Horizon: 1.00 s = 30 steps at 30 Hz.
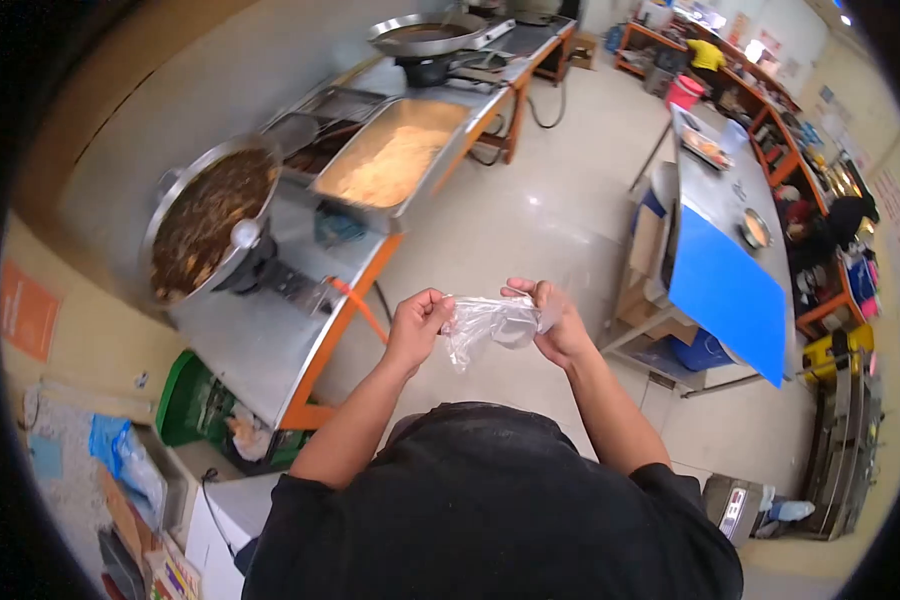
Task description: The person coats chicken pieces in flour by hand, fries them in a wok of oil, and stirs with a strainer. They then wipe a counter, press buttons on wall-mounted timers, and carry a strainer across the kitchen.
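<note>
A crumpled piece of thin clear plastic is stretched between my two hands, over the floor in front of my body. My left hand pinches its left edge between thumb and fingers. At the other end, my right hand grips it, with some of the film lying against the fingers. The lower part of the plastic hangs loose in folds. Whether it is a bag or a glove I cannot tell.
Left, a metal counter bears a large pan of dark food and a tray of pale crumbs. Another wide pan stands farther back. To the right is a table with a blue board. A person in yellow is far off.
</note>
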Available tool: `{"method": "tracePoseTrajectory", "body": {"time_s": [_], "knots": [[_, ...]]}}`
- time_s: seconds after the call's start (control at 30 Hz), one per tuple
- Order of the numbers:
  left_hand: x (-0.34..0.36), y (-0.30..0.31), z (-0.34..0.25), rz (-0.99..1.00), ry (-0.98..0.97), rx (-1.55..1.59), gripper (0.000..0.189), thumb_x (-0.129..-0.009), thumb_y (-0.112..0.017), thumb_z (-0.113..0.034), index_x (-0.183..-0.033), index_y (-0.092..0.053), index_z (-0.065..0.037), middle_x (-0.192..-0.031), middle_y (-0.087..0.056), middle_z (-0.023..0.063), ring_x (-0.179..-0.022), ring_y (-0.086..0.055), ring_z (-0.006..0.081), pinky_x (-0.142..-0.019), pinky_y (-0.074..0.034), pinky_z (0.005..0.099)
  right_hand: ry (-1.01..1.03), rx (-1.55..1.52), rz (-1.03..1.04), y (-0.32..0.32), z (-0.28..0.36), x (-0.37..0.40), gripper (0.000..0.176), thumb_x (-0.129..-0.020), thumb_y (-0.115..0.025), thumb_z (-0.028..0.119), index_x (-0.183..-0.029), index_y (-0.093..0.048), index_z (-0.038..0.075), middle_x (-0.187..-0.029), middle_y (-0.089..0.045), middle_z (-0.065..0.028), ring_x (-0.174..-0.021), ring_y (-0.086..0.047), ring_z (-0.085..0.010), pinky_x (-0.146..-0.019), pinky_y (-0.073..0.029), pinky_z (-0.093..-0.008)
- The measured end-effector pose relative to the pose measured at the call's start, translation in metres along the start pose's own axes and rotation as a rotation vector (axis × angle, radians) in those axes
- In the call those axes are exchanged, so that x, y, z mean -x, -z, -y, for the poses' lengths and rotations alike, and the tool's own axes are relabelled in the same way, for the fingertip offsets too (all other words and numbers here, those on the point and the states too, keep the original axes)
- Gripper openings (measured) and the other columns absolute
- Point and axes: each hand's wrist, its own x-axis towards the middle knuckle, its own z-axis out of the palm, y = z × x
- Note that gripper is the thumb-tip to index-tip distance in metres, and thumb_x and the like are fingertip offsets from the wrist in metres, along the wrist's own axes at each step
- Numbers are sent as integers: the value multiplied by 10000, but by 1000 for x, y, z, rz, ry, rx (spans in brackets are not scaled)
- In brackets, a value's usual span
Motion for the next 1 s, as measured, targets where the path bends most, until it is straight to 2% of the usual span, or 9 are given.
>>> {"method": "tracePoseTrajectory", "body": {"time_s": [0.2,0.27,0.3,0.4,0.6,0.73,0.8,0.87,1.0], "knots": [[-53,-54,-7,133,263,208,157,-944,-632,-82,-1084,-637,-9,-815,-647,14,-782,-633,110,-756,-525,244,206,442,-198,82,5,21,213,-888,-678,264,-826,-566,93,-1257,-567,-170,-1096,-592,-275,-919,-512,-383],[-72,-61,10,271,286,128,111,-928,-652,-76,-1015,-622,-14,-811,-633,6,-759,-612,107,-726,-511,248,315,104,-38,89,12,18,98,-911,-596,178,-917,-621,84,-1220,-596,-209,-1083,-587,-285,-899,-501,-367],[-85,-54,25,350,281,103,95,-925,-655,-76,-989,-616,-18,-804,-628,3,-747,-603,101,-718,-507,246,325,261,-101,95,17,9,160,-908,-594,167,-774,-539,100,-1238,-594,-197,-1070,-584,-267,-866,-500,-322],[-123,-48,30,422,242,84,108,-953,-628,-136,-906,-592,-45,-776,-604,-10,-687,-544,71,-665,-471,246,299,358,4,117,37,-29,96,-915,-572,152,-875,-610,74,-1246,-593,-188,-1072,-582,-245,-869,-498,-320],[-209,-31,9,168,-167,-609,195,-959,-600,-197,-913,-622,-9,-763,-641,44,-672,-568,105,-627,-466,272,641,844,-829,106,94,-72,193,-887,-630,41,-1077,-631,9,-1112,-633,-55,-920,-593,-108,-845,-471,-257],[-244,-49,35,353,-203,-348,122,-882,-692,-127,-894,-638,-19,-709,-639,27,-666,-589,103,-626,-483,271,389,1225,-396,71,62,-96,238,-863,-712,123,-1064,-641,18,-861,-644,0,-762,-561,-96,-724,-481,-267],[-255,-58,49,563,-79,-209,161,-861,-733,-145,-852,-624,-27,-692,-625,13,-643,-574,85,-584,-467,264,273,1025,-422,37,29,-120,258,-807,-788,171,-976,-663,22,-795,-614,22,-702,-533,-83,-653,-454,-257],[-265,-70,46,658,81,-232,225,-856,-770,-168,-795,-585,-55,-706,-592,-12,-644,-541,51,-572,-442,227,153,1341,-482,29,39,-133,295,-777,-827,196,-949,-668,16,-783,-625,26,-698,-530,-66,-632,-425,-239],[-292,-66,43,708,336,-21,268,-864,-766,-209,-757,-562,-73,-669,-566,-27,-612,-518,42,-552,-427,220,89,681,-388,82,41,-157,202,-828,-775,151,-875,-641,6,-739,-591,30,-671,-491,-44,-596,-395,-230]]}}
